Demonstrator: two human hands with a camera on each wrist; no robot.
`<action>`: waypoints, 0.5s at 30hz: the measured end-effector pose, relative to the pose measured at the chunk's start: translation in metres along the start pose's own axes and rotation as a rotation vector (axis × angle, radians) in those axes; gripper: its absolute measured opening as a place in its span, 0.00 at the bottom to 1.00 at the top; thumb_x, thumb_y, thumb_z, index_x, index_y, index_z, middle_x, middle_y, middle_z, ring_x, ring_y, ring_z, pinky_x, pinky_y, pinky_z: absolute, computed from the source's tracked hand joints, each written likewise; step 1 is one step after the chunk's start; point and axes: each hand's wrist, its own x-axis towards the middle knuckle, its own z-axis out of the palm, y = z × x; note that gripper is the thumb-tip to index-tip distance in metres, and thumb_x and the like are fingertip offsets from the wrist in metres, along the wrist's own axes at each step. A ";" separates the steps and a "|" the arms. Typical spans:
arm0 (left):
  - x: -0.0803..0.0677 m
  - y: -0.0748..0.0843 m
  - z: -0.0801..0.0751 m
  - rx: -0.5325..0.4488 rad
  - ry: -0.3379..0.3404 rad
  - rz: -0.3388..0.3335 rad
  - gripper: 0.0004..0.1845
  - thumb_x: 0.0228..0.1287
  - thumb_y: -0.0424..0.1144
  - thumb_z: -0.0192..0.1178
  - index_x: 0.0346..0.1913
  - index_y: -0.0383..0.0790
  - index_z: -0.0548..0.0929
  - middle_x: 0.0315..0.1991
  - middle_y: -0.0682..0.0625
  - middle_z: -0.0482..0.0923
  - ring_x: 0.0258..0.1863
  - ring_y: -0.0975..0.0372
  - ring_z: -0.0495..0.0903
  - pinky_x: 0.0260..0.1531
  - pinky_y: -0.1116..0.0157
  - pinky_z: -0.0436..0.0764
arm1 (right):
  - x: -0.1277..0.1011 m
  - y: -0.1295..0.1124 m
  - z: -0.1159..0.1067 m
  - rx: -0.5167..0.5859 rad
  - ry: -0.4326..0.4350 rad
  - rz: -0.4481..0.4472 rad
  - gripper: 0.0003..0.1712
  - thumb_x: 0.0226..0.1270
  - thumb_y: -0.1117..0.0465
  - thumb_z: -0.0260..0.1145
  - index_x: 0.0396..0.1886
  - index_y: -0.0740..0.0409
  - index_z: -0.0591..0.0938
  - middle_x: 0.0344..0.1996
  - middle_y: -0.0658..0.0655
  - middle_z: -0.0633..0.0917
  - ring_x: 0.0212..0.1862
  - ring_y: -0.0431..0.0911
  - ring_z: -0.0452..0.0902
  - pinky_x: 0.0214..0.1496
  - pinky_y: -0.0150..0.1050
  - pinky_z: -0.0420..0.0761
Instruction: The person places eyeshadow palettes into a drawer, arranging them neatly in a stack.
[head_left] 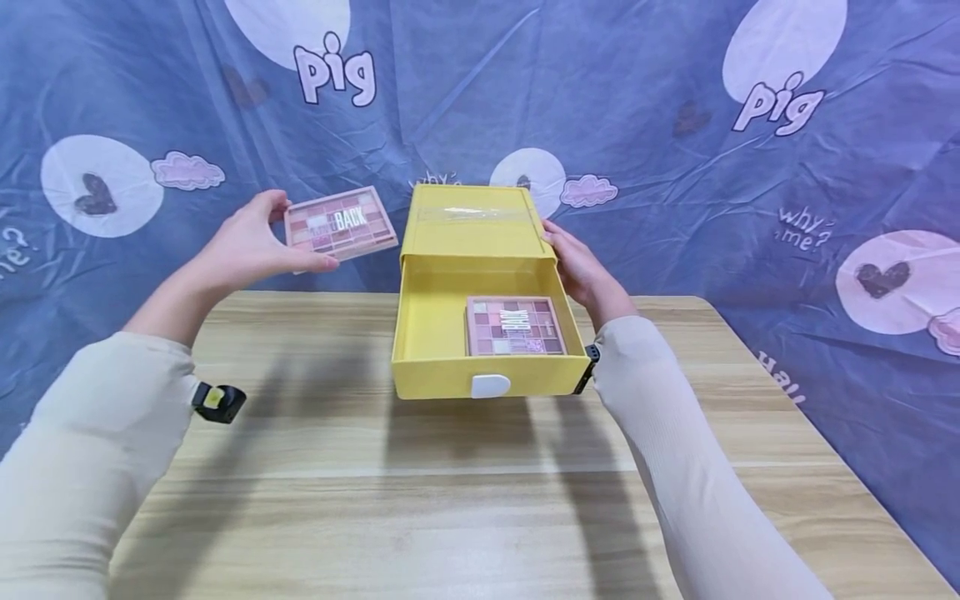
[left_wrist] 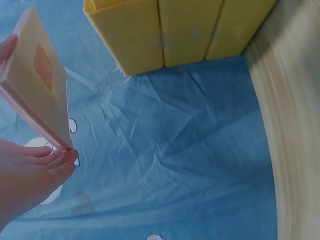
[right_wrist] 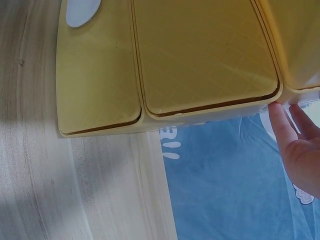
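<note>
My left hand (head_left: 251, 242) holds an eyeshadow palette (head_left: 341, 221) by its edges, thumb on the near side and fingers on the far side. The palette is raised left of a yellow drawer cabinet (head_left: 472, 221), window side up, with BACK printed on it; its pale underside faces the left wrist view. The cabinet's top drawer (head_left: 431, 321) is pulled out, a white tab (head_left: 491, 386) on its front. Inside, toward the right, lies a second eyeshadow palette (head_left: 517, 325). My right hand (head_left: 581, 267) rests its extended fingers (right_wrist: 284, 125) against the cabinet's right side.
The cabinet stands on a wood-grain table (head_left: 300, 492), near its back edge. Behind hangs a blue printed cloth (head_left: 457, 83). Lower drawer fronts (right_wrist: 205, 55) of the cabinet are closed in the right wrist view. Black wrist bands (head_left: 218, 402) sit at both sleeves.
</note>
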 end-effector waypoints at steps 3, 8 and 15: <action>0.002 0.005 0.005 -0.015 0.012 0.028 0.50 0.35 0.53 0.69 0.58 0.31 0.55 0.51 0.38 0.63 0.46 0.51 0.63 0.45 0.53 0.63 | 0.000 0.001 0.000 0.000 0.004 -0.002 0.27 0.68 0.57 0.43 0.66 0.45 0.54 0.56 0.60 0.65 0.40 0.42 0.71 0.38 0.32 0.74; 0.005 0.014 0.015 -0.056 0.010 0.059 0.49 0.34 0.52 0.70 0.57 0.32 0.56 0.50 0.40 0.65 0.45 0.53 0.64 0.45 0.55 0.64 | 0.002 0.002 0.001 0.000 0.014 -0.002 0.26 0.68 0.58 0.43 0.66 0.45 0.54 0.56 0.60 0.65 0.40 0.42 0.71 0.37 0.31 0.74; 0.010 0.032 0.029 -0.064 -0.013 0.090 0.55 0.30 0.53 0.71 0.61 0.32 0.53 0.55 0.40 0.61 0.51 0.53 0.61 0.52 0.55 0.60 | -0.001 0.002 0.001 -0.032 0.001 -0.018 0.26 0.68 0.56 0.44 0.65 0.45 0.55 0.56 0.60 0.65 0.44 0.43 0.69 0.43 0.33 0.72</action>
